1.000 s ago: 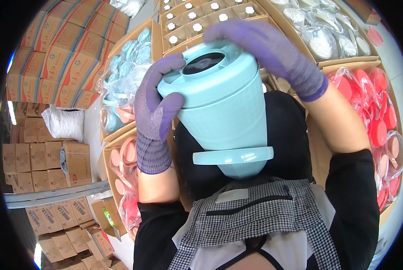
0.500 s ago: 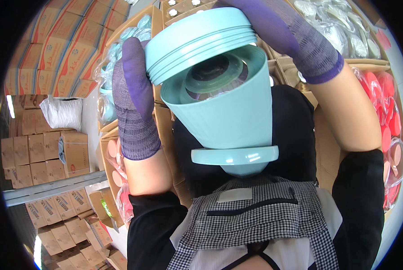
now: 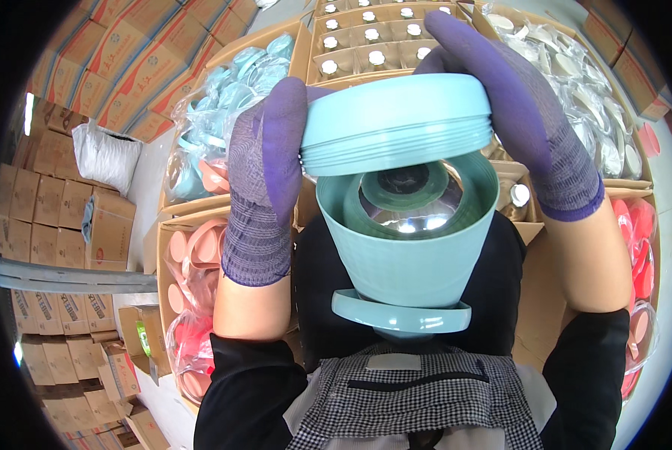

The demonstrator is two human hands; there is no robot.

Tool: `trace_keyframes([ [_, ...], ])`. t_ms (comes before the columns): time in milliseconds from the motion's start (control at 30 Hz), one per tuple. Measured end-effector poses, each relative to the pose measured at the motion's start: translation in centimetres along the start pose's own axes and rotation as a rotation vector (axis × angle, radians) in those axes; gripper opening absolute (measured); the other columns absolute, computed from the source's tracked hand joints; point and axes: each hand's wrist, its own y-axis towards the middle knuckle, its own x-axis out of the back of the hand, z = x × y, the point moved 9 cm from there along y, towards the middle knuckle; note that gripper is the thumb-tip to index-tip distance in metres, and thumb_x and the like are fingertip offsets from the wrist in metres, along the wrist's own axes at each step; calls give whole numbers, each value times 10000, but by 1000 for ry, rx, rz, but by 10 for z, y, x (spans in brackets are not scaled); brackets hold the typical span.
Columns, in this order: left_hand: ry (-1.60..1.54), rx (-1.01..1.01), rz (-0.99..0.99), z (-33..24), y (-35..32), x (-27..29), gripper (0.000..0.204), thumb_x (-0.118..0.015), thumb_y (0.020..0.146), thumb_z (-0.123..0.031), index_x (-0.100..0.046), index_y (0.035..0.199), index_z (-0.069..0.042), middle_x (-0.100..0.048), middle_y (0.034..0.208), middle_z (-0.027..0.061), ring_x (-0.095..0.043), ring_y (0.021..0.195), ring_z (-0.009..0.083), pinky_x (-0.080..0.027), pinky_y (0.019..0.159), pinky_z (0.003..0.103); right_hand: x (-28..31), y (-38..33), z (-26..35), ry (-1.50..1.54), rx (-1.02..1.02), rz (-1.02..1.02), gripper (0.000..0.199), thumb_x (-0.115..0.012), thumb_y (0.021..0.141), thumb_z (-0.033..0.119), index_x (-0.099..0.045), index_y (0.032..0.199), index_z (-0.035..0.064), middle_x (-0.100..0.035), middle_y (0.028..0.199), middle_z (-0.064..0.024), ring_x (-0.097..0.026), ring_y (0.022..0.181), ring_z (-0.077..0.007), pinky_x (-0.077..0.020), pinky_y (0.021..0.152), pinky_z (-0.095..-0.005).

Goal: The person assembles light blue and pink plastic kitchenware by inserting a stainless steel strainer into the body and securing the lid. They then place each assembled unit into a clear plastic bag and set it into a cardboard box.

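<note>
Gripping pale blue lid, left hand, right hand, brown cartons leftward

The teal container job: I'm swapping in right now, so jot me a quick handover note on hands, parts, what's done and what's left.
Left hand: gloved, gripping the left side of the teal lid.
Right hand: gloved, gripping the lid's right side.
Teal container: propped against the lap, mouth open, shiny metal liner seated inside.
Done: liner is in; lid is held tilted just above the mouth.
Left: lid is not yet seated on the container.
Boxes of teal parts and pink parts stand around.
</note>
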Motion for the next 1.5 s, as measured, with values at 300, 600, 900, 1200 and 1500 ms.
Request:
trace_keyframes([
  [300,104,-139,83,-13,-4,-8,169,-598,964,-129,-698,1057,-30,-782,1027,150,-773,870,305,-613,743,366,-8,-20,-11,42,49,-18,425,-461,1082,401,-689,1163,51,-749,989,-89,-720,925,-202,-561,882,-337],
  [600,-432,-85,170,9,-21,-19,485,-627,700,-213,-796,1114,-26,-731,1267,158,-643,1257,337,-460,1107,439,-20,-54,14,-333,585,-115,280,-503,1000,187,-639,1090,-41,-729,1070,-207,-724,1078,-391,-578,959,-434],
  [900,54,-95,175,-67,-24,-51,243,-715,943,-249,-783,1032,-34,-769,1037,151,-711,1021,326,-516,956,427,-68,-16,-105,1058,113,211,279,-560,1038,212,-694,1134,-13,-659,1348,-221,-671,1210,-312,-529,1058,-387],
  [1200,-403,250,37,23,-19,-43,347,-599,1005,-150,-678,1296,22,-713,1229,158,-685,1089,235,-522,989,350,-15,-62,19,-181,454,-88,412,-503,1046,244,-616,1417,107,-721,1229,-150,-690,1178,-349,-548,998,-440],
  [1500,-312,149,173,-21,-24,-36,662,-528,982,-480,-649,1344,60,-610,1446,171,-565,1333,285,-393,1160,404,-33,-71,-5,-212,499,-118,559,-315,1143,428,-666,1373,59,-677,1374,-135,-614,1294,-265,-426,1167,-418],
])
